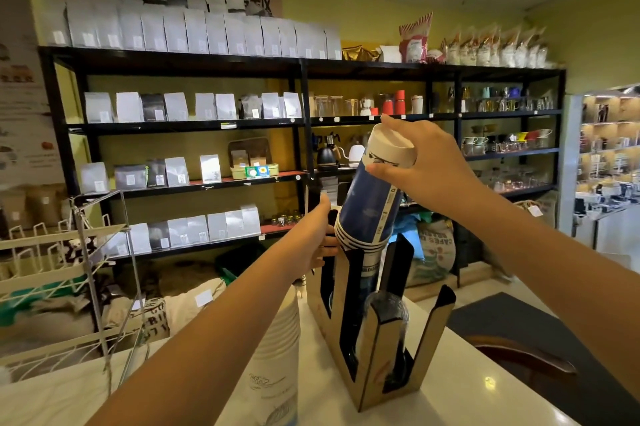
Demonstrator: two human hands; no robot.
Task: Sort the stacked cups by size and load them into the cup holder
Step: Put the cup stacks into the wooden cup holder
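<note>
A wooden cup holder with tall black slots stands on the white counter. My right hand grips the upturned base end of a blue stack of cups, tilted, rims down, at the mouth of a rear slot. My left hand holds the holder's far upper edge beside the stack's rims. More blue cups show lower in that slot. A stack of black lids in clear wrap fills a front slot. A tall white stack of cups stands left of the holder, partly behind my left arm.
A white wire rack sits on the counter at the left. Black shelves with bags and coffee gear fill the back wall. Burlap sacks lie on the floor beyond. A dark wooden chair back is at the right counter edge.
</note>
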